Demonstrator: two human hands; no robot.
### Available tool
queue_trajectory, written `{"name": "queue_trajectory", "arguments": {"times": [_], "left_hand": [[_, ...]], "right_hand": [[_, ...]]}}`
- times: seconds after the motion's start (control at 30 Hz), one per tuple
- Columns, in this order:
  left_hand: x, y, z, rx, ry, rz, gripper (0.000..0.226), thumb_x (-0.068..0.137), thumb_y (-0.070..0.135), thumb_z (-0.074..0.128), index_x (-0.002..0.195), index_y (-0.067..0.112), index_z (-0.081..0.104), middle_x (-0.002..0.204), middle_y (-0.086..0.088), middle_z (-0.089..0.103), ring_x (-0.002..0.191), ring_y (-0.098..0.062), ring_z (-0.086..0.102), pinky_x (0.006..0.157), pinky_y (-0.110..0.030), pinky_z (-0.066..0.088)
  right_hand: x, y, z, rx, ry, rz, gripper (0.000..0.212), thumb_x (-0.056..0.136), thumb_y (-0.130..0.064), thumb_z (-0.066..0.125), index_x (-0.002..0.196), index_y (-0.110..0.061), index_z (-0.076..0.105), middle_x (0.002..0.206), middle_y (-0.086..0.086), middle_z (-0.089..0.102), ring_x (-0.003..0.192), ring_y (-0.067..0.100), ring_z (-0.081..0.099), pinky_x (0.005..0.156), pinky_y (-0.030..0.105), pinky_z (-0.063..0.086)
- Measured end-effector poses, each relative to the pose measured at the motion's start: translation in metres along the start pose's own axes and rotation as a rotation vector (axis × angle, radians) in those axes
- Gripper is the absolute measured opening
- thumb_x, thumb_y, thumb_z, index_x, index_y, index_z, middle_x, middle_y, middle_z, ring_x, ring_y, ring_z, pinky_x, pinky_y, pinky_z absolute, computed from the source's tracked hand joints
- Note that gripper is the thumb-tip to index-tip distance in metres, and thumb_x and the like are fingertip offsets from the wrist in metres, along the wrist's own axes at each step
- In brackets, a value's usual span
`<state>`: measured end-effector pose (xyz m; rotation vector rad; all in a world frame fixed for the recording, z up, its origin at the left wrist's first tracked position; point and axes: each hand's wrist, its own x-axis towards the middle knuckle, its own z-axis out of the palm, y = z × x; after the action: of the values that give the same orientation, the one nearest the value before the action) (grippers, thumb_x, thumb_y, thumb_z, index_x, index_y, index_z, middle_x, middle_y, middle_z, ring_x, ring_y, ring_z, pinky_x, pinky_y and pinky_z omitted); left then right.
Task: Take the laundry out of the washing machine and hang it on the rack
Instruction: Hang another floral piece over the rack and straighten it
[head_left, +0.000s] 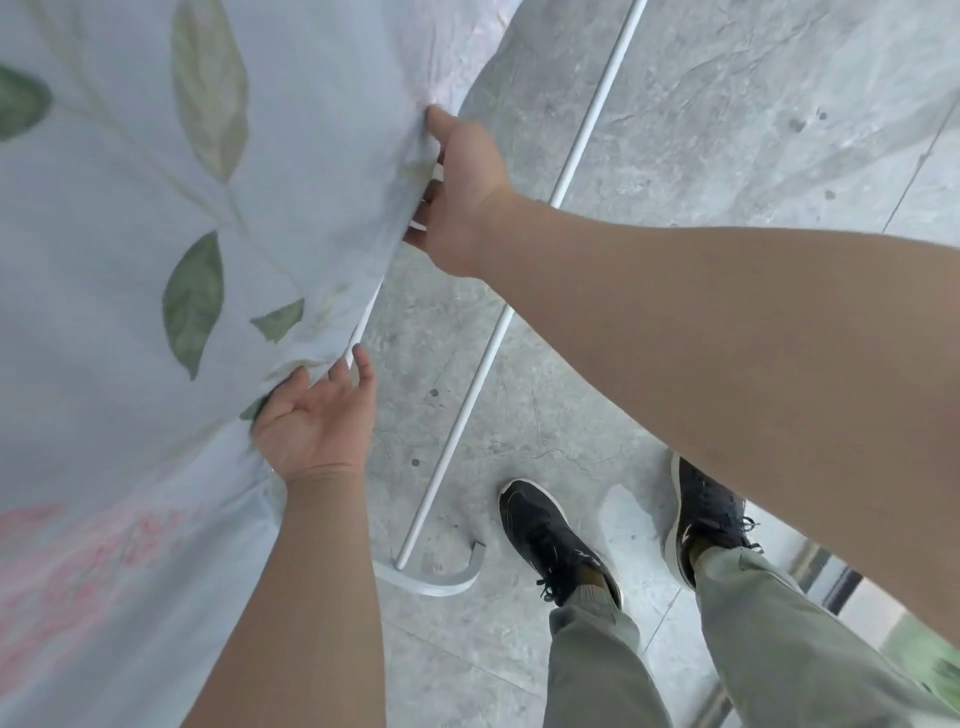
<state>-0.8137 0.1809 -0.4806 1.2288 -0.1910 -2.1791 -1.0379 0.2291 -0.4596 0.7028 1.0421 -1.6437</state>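
Head view: your right hand (460, 192) pinches the edge of the leaf-printed sheet (130, 234), draped over the white rack (486, 364) at left; your left hand (317, 421) lies open, fingers straight, touching its near edge.

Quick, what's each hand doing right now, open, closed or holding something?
Left hand: open, fingers straight, touching the sheet at its edge.
Right hand: closed, gripping the sheet's edge.

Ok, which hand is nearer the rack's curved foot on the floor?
Left. The left hand touches the sheet at its edge, above the curved foot; the right hand grips the sheet much farther from it.
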Motion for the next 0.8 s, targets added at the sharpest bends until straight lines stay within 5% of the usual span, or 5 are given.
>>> {"name": "queue_trajectory", "arguments": {"times": [0.1, 0.2, 0.37, 0.53, 0.8], "left_hand": [[-0.002, -0.003, 0.000, -0.043, -0.100, -0.014, 0.032, 0.080, 0.000, 0.057, 0.109, 0.007, 0.070, 0.120, -0.008, 0.068, 0.116, -0.026, 0.063, 0.108, -0.050, 0.037], [-0.004, -0.009, 0.003, -0.021, -0.025, 0.002, 0.006, 0.086, 0.013, 0.065, 0.088, 0.010, 0.070, 0.088, 0.000, 0.069, 0.101, -0.024, 0.065, 0.097, -0.040, 0.047], [-0.001, -0.012, 0.004, -0.058, 0.084, 0.006, 0.014, 0.094, 0.018, 0.057, 0.093, 0.006, 0.065, 0.076, 0.002, 0.055, 0.079, -0.020, 0.066, 0.063, -0.024, 0.055], [-0.002, -0.001, 0.007, -0.144, 0.157, 0.011, 0.013, 0.097, 0.006, 0.055, 0.090, -0.001, 0.064, 0.080, -0.006, 0.066, 0.074, -0.013, 0.061, 0.059, -0.018, 0.055], [-0.003, 0.004, 0.019, -0.129, 0.336, 0.044, 0.020, 0.099, -0.001, 0.047, 0.087, 0.004, 0.061, 0.075, -0.004, 0.061, 0.064, -0.013, 0.057, 0.053, -0.018, 0.051]], "right_hand": [[0.001, -0.003, 0.002, 0.054, -0.009, 0.005, 0.024, 0.098, -0.034, 0.055, 0.104, -0.013, 0.064, 0.112, 0.010, 0.071, 0.112, 0.032, 0.067, 0.102, 0.050, 0.050], [-0.001, -0.001, -0.001, 0.034, -0.004, -0.005, 0.022, 0.100, -0.029, 0.056, 0.109, -0.010, 0.064, 0.115, 0.009, 0.071, 0.113, 0.031, 0.066, 0.099, 0.049, 0.051], [-0.005, 0.015, -0.007, 0.040, 0.055, -0.003, 0.031, 0.101, -0.027, 0.059, 0.126, -0.009, 0.062, 0.121, 0.009, 0.070, 0.107, 0.029, 0.068, 0.097, 0.049, 0.054], [-0.008, 0.022, -0.007, 0.069, 0.101, 0.014, 0.028, 0.102, -0.022, 0.052, 0.123, -0.008, 0.063, 0.118, 0.012, 0.070, 0.094, 0.031, 0.065, 0.096, 0.049, 0.054], [-0.012, 0.013, 0.012, 0.136, -0.019, 0.034, 0.048, 0.099, -0.050, 0.055, 0.127, -0.013, 0.067, 0.127, 0.007, 0.069, 0.118, 0.028, 0.066, 0.105, 0.048, 0.049]]}}
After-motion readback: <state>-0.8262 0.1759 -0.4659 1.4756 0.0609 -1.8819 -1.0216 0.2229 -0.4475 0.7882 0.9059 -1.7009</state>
